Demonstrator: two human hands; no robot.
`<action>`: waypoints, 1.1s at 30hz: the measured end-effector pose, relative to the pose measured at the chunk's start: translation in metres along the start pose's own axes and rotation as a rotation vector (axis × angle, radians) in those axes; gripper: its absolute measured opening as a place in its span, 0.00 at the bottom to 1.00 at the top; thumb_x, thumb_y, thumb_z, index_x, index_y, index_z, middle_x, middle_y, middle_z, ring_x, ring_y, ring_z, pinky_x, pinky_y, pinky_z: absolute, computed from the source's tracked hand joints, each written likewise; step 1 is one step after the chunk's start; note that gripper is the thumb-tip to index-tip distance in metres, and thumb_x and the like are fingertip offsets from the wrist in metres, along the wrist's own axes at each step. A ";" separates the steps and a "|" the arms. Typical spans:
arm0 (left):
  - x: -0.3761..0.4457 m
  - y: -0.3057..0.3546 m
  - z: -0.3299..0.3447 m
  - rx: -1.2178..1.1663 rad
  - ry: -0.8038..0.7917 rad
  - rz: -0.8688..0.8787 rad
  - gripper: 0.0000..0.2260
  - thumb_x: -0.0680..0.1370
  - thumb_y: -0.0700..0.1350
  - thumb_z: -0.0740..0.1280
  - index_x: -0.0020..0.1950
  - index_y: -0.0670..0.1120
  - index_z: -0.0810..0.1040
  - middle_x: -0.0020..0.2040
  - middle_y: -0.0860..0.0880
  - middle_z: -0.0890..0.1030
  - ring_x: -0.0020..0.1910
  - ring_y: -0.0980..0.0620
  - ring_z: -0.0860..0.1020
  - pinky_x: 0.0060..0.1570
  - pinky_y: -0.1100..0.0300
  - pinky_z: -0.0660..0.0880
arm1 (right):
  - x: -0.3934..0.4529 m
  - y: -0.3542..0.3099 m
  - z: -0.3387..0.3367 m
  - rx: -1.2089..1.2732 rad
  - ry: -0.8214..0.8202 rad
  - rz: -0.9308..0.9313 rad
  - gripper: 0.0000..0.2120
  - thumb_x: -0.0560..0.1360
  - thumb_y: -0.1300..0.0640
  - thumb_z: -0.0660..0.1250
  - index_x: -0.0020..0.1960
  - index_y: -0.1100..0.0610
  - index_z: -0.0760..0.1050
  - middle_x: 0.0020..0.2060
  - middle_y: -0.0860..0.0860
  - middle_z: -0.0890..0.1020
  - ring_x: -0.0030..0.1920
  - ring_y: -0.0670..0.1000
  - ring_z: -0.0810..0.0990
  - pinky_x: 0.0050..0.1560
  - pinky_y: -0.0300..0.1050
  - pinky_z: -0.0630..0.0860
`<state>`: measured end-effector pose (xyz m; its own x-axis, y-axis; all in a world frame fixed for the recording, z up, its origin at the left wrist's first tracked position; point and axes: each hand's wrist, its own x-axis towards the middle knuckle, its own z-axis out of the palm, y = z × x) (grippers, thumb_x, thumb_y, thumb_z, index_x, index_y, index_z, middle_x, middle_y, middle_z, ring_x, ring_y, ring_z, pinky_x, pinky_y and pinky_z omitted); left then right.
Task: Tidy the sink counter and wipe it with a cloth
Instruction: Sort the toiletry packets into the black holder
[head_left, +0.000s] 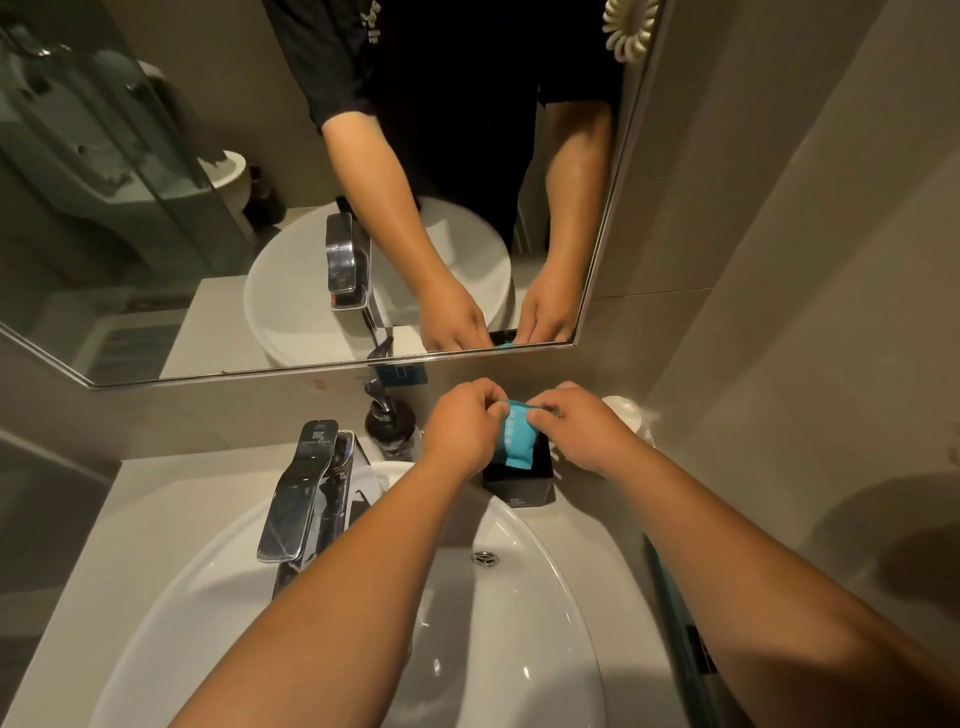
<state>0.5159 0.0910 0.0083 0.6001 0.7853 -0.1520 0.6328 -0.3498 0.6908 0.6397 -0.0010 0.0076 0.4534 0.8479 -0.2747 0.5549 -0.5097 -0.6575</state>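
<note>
Two hands on one item: our left hand (460, 423) and right hand (582, 428) both pinch the top edge of a teal packet (514, 436), fingers closed on it from either side.

Item 1 – teal packet: small sachet w/ white print, serrated bottom edge, held upright just above the mouth of a black box (519, 486); lower end dips into the opening, contact w/ the box interior not clear.

Item 2 – black box: square, open-topped, small logo on front face, stands on the counter (130, 499) at the back, betw. basin rim and wall, to the right of the tap.

Item 3 – soap pump bottle (389, 423): dark, pump head on top, just left of our left hand, behind the tap.

Item 4 – chrome tap (306, 488): flat lever type, mounted at the basin's rear left.

Item 5 – white basin (498, 623): oval, overflow hole visible, under both forearms.

Item 6 – white rounded object (626, 410): near the right wall, behind our right hand; kind unclear.

Item 7 – mirror (156, 208): above the counter, reflects both hands, the packet, tap, basin.

No cloth visible in view.
</note>
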 end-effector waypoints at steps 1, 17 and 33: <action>0.001 0.000 0.000 0.021 0.006 0.017 0.04 0.78 0.45 0.65 0.47 0.49 0.79 0.46 0.49 0.80 0.44 0.49 0.77 0.45 0.54 0.75 | 0.002 0.000 0.000 -0.016 0.002 0.005 0.11 0.79 0.54 0.62 0.57 0.53 0.80 0.51 0.53 0.74 0.48 0.54 0.76 0.49 0.46 0.71; 0.003 -0.014 0.019 0.549 -0.032 0.059 0.07 0.77 0.44 0.68 0.54 0.46 0.80 0.54 0.44 0.73 0.45 0.44 0.76 0.41 0.52 0.76 | 0.004 0.003 0.034 -0.657 0.125 0.049 0.12 0.75 0.53 0.69 0.57 0.52 0.79 0.52 0.55 0.73 0.46 0.56 0.78 0.36 0.46 0.72; 0.013 -0.025 0.024 0.519 0.042 0.139 0.10 0.77 0.47 0.67 0.58 0.48 0.77 0.55 0.45 0.72 0.47 0.45 0.75 0.43 0.50 0.77 | 0.011 0.005 0.041 -0.686 0.231 0.019 0.16 0.75 0.52 0.69 0.60 0.52 0.73 0.51 0.55 0.78 0.49 0.56 0.79 0.37 0.46 0.71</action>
<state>0.5196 0.0973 -0.0277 0.6820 0.7297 -0.0479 0.7139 -0.6501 0.2601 0.6192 0.0113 -0.0276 0.5614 0.8240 -0.0767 0.8237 -0.5653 -0.0445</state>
